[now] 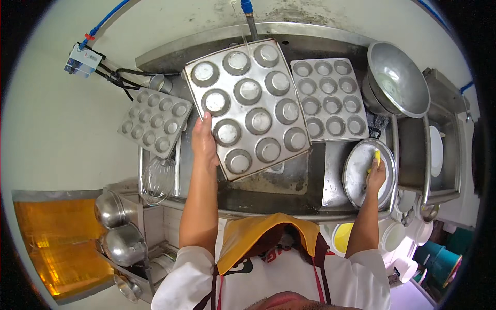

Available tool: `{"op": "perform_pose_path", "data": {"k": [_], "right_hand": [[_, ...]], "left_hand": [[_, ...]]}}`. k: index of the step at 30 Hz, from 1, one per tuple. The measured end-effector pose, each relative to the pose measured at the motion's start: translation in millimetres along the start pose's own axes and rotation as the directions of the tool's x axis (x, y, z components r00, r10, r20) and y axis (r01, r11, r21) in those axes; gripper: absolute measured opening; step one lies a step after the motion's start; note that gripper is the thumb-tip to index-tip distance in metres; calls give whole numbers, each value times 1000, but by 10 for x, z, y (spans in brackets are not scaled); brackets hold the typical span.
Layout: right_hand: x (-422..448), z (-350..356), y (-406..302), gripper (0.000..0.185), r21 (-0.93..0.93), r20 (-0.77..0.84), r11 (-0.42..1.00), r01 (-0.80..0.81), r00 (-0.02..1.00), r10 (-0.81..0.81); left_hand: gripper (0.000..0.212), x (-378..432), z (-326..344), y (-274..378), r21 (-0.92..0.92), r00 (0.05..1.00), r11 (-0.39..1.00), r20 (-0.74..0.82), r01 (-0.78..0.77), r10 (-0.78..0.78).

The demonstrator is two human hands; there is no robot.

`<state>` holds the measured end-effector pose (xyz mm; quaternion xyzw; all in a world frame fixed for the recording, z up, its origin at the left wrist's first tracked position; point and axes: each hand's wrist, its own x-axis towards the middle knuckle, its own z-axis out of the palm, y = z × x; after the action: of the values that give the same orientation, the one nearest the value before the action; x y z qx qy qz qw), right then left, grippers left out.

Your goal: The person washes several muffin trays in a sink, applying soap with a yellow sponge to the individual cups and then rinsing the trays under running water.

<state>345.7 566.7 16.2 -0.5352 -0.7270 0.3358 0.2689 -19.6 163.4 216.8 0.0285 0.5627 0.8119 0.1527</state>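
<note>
My left hand (204,141) grips the left edge of a metal muffin pan (257,106), which is tilted over the sink (267,205) with its cup bottoms showing. A thin stream of water falls at the pan's top edge. My right hand (376,174) holds a yellow sponge (377,155) over a round metal dish (354,174) at the sink's right side. A second muffin pan (328,95), cups facing up, lies right of the held pan. Another muffin pan (151,120) rests at the left.
A large metal bowl (403,81) sits at the back right, beside another sink basin (412,155). A balloon whisk (158,182) lies at the left edge. A small metal cup (159,83) and a blue-ended hose (250,19) are at the back. Metal bowls (123,244) stand on lower-left shelving.
</note>
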Motion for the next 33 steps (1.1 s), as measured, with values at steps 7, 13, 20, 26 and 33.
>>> {"op": "perform_pose_path", "data": {"k": [7,13,20,26,33], "right_hand": [[-27,-48,155,36,-128,-41,987,94,994,-100],[-46,-33,184,38,-31,-46,999,-22,999,21],[-240,321,-2036,37,411,97,867,284,931,-351],[-583,1478,-3620,30,637,52,445,630,540,-840],[-63,2051,-4229,16,501,-56,413,761,504,-862]], "left_hand": [[43,-173,17,93,22,996,1000,-91,-19,21],[45,-132,9,123,102,995,994,-82,-41,49],[45,-77,12,62,131,998,991,-46,-38,45],[40,-148,224,64,247,999,969,-27,-24,31],[42,-140,-23,11,361,996,929,2,-80,85]]}}
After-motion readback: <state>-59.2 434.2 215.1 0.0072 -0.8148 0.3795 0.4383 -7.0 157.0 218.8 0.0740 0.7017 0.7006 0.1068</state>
